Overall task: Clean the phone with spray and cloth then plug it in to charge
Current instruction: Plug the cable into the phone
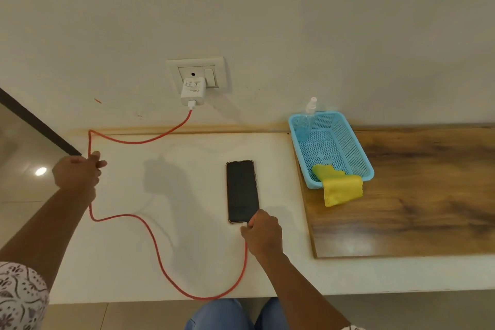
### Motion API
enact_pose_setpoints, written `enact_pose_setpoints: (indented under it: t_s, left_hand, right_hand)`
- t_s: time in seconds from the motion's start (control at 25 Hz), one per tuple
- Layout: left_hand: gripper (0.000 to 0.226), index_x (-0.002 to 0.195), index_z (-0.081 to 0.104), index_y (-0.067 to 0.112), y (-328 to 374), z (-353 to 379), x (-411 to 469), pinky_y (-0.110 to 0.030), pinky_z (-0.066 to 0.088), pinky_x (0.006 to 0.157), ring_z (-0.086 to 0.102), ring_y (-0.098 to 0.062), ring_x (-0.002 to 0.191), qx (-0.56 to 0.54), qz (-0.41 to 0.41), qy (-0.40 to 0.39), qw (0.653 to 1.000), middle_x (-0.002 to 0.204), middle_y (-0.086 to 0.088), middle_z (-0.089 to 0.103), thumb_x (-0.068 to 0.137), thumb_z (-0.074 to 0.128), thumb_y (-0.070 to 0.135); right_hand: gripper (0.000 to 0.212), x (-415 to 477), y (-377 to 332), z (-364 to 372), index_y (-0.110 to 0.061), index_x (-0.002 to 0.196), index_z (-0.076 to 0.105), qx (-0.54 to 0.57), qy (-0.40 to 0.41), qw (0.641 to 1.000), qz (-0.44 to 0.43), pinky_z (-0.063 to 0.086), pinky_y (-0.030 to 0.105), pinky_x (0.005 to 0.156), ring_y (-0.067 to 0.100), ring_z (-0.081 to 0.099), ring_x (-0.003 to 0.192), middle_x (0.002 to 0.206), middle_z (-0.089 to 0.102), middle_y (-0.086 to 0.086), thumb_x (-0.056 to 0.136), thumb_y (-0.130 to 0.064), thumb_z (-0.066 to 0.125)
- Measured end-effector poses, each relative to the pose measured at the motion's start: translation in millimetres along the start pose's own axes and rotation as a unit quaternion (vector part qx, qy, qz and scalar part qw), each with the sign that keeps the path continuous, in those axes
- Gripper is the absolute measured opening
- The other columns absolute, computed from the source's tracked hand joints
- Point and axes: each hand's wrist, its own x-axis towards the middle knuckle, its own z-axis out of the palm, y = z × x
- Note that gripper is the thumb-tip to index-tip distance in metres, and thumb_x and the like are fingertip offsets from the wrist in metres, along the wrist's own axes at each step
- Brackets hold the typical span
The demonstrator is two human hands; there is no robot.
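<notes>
A black phone [242, 190] lies screen up on the white counter [187, 257]. My right hand [262, 232] pinches the plug end of the red cable [158, 252] right at the phone's bottom edge. Whether the plug sits in the port is hidden by my fingers. My left hand [76, 173] grips the same cable at the counter's left edge. From there the cable runs up to a white charger [192, 91] plugged into the wall socket [197, 72]. In the blue basket [356, 142] stands a clear spray bottle [308, 120], and a yellow cloth [338, 186] hangs over the basket's front rim.
The basket stands on a wooden board [415, 195] covering the right part of the counter. The wall rises directly behind. A tiled floor [24, 158] drops away on the left, and my knees [235, 316] are below the counter's front edge.
</notes>
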Motion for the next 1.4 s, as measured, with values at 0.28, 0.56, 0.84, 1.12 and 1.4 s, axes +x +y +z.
enact_pose_setpoints:
  t_s: [0.28,0.56,0.84,1.12,1.4]
  left_hand:
    - [0.019,0.071,0.056,0.013,-34.1,15.3,12.1,-0.023,0.046,0.075,0.056,-0.005,0.054,0.015,-0.13,-0.102,0.986,0.048,0.007,0.064,0.087,0.058,0.003]
    - [0.047,0.134,0.044,-0.001,-53.1,44.5,-3.9,-0.05,0.029,0.112,0.036,-0.039,0.132,0.248,0.063,-0.172,0.951,0.143,-0.022,0.041,0.089,0.036,-0.012]
    - [0.053,0.129,0.047,0.0,-56.6,49.6,8.9,-0.055,0.038,0.101,0.043,-0.049,0.119,0.487,0.257,-0.181,0.815,0.121,-0.033,0.053,0.078,0.049,-0.018]
    - [0.032,0.1,0.064,-0.007,-64.1,24.1,2.3,-0.059,0.046,0.071,0.055,-0.051,0.088,0.572,0.43,-0.141,0.683,0.097,-0.031,0.062,0.07,0.075,-0.004]
    - [0.078,0.126,0.048,0.0,-59.5,-4.9,-3.5,-0.061,0.048,0.071,0.057,-0.052,0.093,0.623,0.44,-0.158,0.627,0.112,-0.031,0.058,0.064,0.08,0.035]
  right_hand:
    - [0.03,2.4,2.6,-0.1,-0.011,0.108,0.057,0.0,-0.01,1.0,0.003,0.048,0.019,0.086,0.016,0.065,0.096,0.106,0.067,0.005,0.09,-0.034,0.06]
    - [0.029,4.3,3.3,0.6,-0.012,0.108,0.056,0.002,-0.016,1.0,0.006,0.048,0.019,0.087,0.016,0.065,0.096,0.106,0.066,0.005,0.09,-0.034,0.059]
    - [0.02,5.1,9.8,4.2,-0.016,0.098,0.055,0.016,-0.015,1.0,-0.002,0.047,0.019,0.085,0.014,0.065,0.092,0.096,0.065,0.002,0.09,-0.034,0.058]
    - [0.017,3.6,9.2,1.9,-0.02,0.088,0.048,0.021,-0.015,1.0,-0.013,0.048,0.019,0.085,0.012,0.062,0.086,0.097,0.066,0.002,0.09,-0.034,0.058]
    - [0.018,1.0,6.6,-1.6,-0.019,0.089,0.048,0.004,-0.02,1.0,-0.018,0.048,0.019,0.084,0.012,0.06,0.082,0.085,0.052,-0.005,0.09,-0.033,0.058]
